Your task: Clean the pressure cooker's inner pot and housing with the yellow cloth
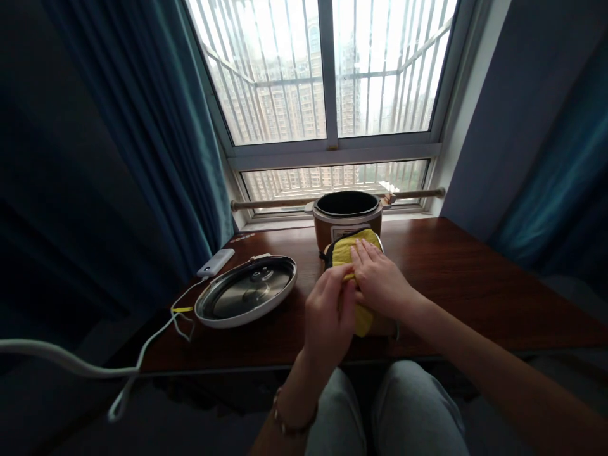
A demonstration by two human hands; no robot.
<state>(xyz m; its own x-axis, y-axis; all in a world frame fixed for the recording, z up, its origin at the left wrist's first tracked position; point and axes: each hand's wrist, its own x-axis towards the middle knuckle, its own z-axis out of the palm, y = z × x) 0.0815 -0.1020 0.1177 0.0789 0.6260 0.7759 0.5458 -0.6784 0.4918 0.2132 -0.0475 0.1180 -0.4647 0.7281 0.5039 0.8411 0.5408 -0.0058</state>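
Note:
A yellow cloth (349,252) lies over a dark object in front of an open rice cooker (348,214) on the wooden table (456,278). My right hand (380,278) lies flat on the cloth, fingers stretched out and together, pressing it down. My left hand (330,313) pinches the cloth's near left edge between thumb and fingers. What lies beneath the cloth is mostly hidden. The cooker's pot is dark inside and has no lid on it.
A round metal lid (246,290) lies upside down on the table at left. Behind it sits a white power bank (216,262) with a white cable (142,345) running off the table's left edge. Blue curtains flank the window; my knees are below the table's edge.

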